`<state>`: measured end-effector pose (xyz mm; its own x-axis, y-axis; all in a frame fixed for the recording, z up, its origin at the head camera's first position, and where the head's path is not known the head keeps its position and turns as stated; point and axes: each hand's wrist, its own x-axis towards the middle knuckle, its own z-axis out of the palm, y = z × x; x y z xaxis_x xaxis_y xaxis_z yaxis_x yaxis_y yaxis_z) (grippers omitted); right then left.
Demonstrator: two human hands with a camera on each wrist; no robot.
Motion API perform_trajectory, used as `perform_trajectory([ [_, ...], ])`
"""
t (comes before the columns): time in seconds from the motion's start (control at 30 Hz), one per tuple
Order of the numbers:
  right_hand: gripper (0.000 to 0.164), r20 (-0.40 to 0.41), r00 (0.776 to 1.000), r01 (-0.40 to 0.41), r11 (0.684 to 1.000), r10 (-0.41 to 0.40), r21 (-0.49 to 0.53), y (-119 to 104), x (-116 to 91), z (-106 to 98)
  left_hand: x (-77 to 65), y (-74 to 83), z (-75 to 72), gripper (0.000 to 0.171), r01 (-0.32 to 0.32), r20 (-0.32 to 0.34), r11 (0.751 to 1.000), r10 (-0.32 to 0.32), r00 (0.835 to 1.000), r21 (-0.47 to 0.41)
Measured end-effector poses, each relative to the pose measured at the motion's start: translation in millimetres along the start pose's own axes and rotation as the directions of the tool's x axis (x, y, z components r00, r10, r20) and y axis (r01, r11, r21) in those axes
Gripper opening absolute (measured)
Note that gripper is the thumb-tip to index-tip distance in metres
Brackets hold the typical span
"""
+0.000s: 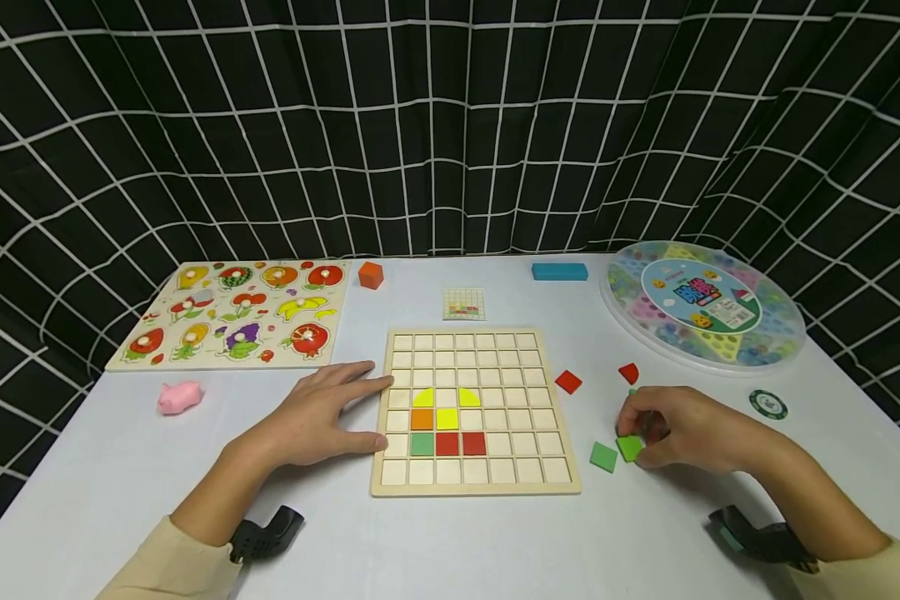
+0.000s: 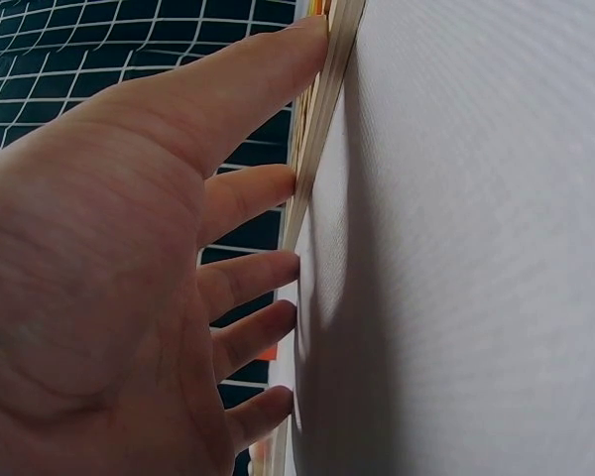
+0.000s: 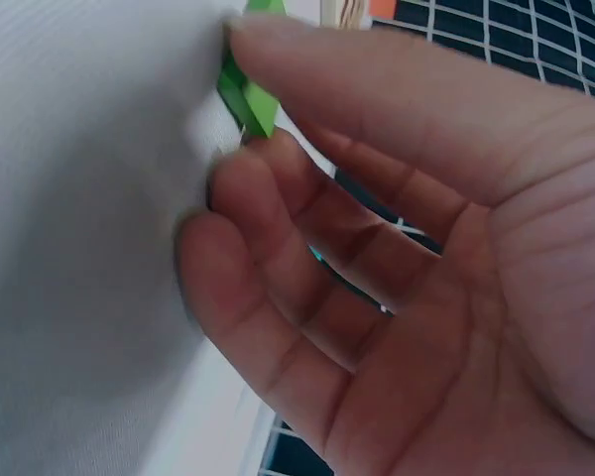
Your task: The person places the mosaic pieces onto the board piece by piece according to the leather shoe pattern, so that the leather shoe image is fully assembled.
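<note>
A wooden grid board (image 1: 498, 485) lies mid-table. In its cells sit two yellow quarter-round tiles, an orange tile (image 1: 422, 419), a yellow square tile (image 1: 447, 419), a green tile (image 1: 422, 445) and two red tiles (image 1: 473, 444). My left hand (image 1: 318, 417) rests at the board's left edge, fingers spread, with thumb and index tips touching the rim. To the board's right, my right hand (image 1: 693, 429) pinches a light green square tile (image 1: 630, 448) between thumb and fingers, close to the tabletop. Another green tile (image 1: 603, 457) lies just left of it.
Loose near the right hand are a red square tile (image 1: 568, 382) and a red quarter-round piece (image 1: 628, 372). Further out lie a small pattern card (image 1: 463, 304), blue block (image 1: 559, 272), orange cube (image 1: 371, 275), fruit puzzle (image 1: 232, 317), pink pig (image 1: 180, 397), round bead case (image 1: 705, 304) and chip (image 1: 768, 404).
</note>
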<state>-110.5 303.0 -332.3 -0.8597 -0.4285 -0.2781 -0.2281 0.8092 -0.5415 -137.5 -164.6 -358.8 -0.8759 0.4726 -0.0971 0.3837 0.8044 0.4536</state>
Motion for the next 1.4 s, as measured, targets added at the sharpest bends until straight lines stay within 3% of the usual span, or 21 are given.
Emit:
perform_trajectory([
  [0.27, 0.034, -0.083, 0.997, -0.003, 0.999, 0.0, -0.035, -7, 10, 5, -0.5, -1.3, 0.1, 0.079, -0.003, 0.002, 1.0, 0.003, 1.0, -0.002],
  [0.47, 0.022, -0.146, 0.987, 0.066, 0.998, -0.064, 0.008, -11, 16, 2, -0.6, -1.4, 1.0, 0.079, 0.0, 0.004, 1.0, 0.0, 1.0, -0.006],
  [0.6, 0.023, -0.171, 0.98, 0.105, 0.994, -0.099, 0.027, -26, 23, 0, -0.1, -1.6, 0.6, 0.079, 0.0, 0.004, 1.0, 0.0, 1.0, -0.001],
  [0.73, 0.021, -0.151, 0.98, 0.143, 0.987, -0.13, 0.078, -47, 34, 2, -0.3, -1.8, -0.6, 0.079, 0.001, 0.001, 1.0, -0.001, 1.0, 0.001],
  [0.97, 0.017, -0.045, 0.98, 0.197, 0.969, -0.192, 0.152, -75, 55, 16, 0.2, -2.2, 0.3, 0.08, -0.002, 0.001, 1.0, 0.002, 1.0, -0.008],
  [1.4, 0.014, -0.011, 0.974, 0.227, 0.969, -0.227, 0.103, -102, 76, 42, 1.0, -1.0, 0.5, 0.079, 0.009, 0.005, 1.0, -0.009, 1.0, -0.002],
])
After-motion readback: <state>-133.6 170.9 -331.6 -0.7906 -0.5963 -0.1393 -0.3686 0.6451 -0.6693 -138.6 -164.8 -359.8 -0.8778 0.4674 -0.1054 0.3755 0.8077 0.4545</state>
